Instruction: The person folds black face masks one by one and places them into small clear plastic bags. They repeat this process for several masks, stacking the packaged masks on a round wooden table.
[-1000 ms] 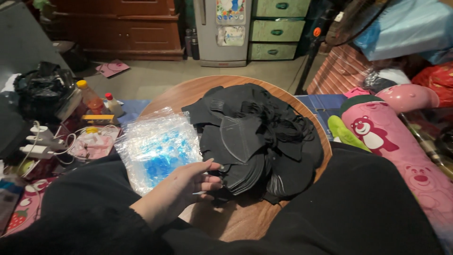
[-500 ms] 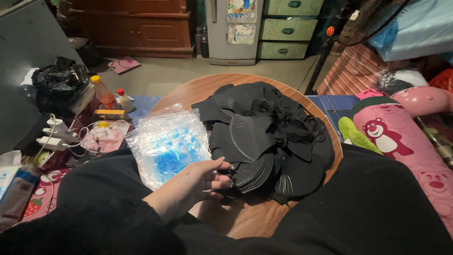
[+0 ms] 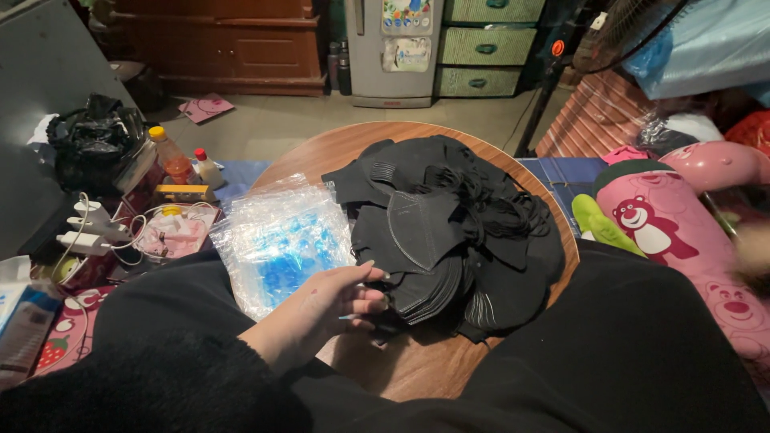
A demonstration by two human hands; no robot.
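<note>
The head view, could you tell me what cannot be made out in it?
- Right hand: a blur at the right edge, grip unreadable.
- Left hand: fingertips tucked under the pile of black masks, so any hold is unclear.
- Plastic bags: blue contents too hazy to identify.

The room is dim, with a bare greyish floor (image 3: 321, 128) stretching behind the round wooden table (image 3: 321, 152). Against the far wall, beyond the table, stand a dark wooden cabinet (image 3: 233, 48), a small grey fridge (image 3: 393, 52) beside it and a green drawer unit (image 3: 485, 48) to the fridge's right. A standing fan (image 3: 618, 32) rises right of the table.
</note>
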